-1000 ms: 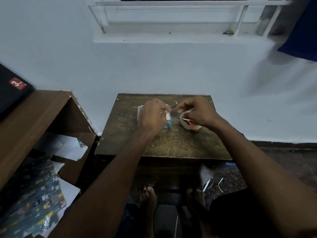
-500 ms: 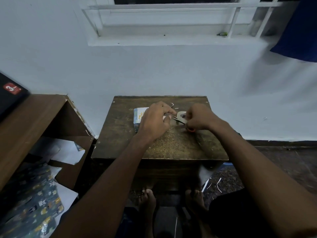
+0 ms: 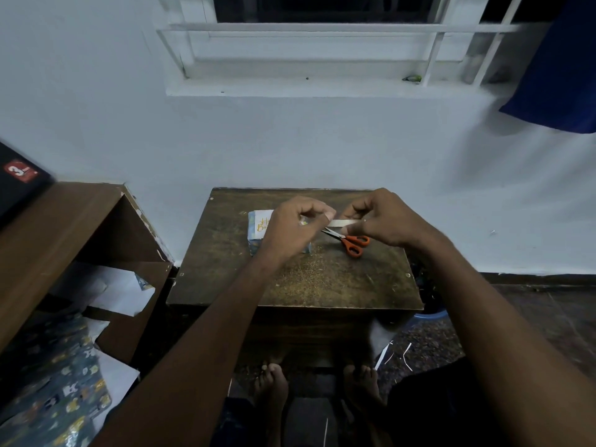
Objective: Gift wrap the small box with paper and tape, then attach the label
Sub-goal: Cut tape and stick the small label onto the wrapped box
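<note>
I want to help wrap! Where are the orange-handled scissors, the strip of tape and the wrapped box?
orange-handled scissors [image 3: 354, 245]: head view, on a handle loop.
strip of clear tape [image 3: 342, 223]: head view, mid-strip between the hands.
small wrapped box [image 3: 258, 225]: head view, on its labelled top.

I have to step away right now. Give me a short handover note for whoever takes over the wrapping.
Left hand and right hand each pinch one end of a tape strip, stretched above the table.
Wrapped box sits under the left hand, a label with gold lettering on top.
Scissors lie on the table, below the strip.
Done: wrapping.
Left: stick the strip down; whether the label is fixed can't be told.
</note>
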